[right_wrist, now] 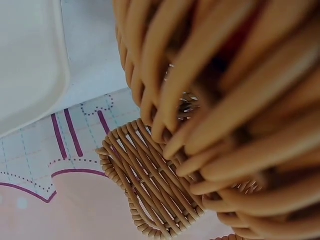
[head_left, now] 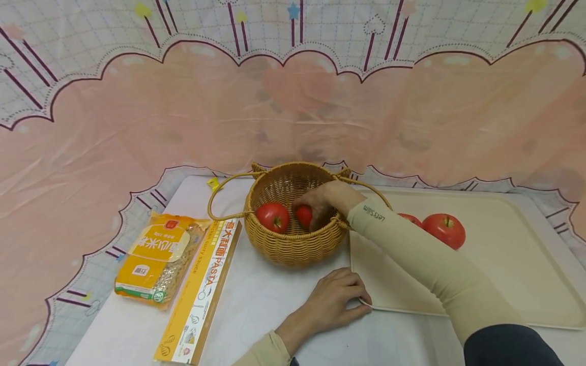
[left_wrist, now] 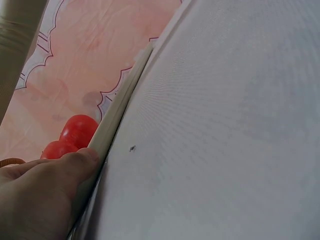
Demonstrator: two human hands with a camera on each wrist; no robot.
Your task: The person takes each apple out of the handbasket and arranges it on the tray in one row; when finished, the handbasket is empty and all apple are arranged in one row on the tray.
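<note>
My right hand [head_left: 318, 202] reaches down into a round wicker basket [head_left: 295, 251] and grips a red apple [head_left: 303, 216], the fingers curled over it. Left of that, another red apple [head_left: 272, 217] lies in the basket. In the right wrist view, the basket's weave [right_wrist: 220, 125] fills much of the picture and hides the hand. My left hand [head_left: 336, 295] holds the near left corner of a cream tray [head_left: 513, 264]. Its thumb lies along the tray's edge [left_wrist: 112, 117] in the left wrist view. Two more apples [head_left: 444, 230] sit on the tray, partly behind the right forearm.
Left of the basket lie a long pasta box [head_left: 199, 300] and a yellow bag of noodles [head_left: 157, 256]. A small yellow wrapper [head_left: 213, 183] is near the basket's left handle [head_left: 220, 193]. A patterned cloth [head_left: 229, 112] hangs behind the white table.
</note>
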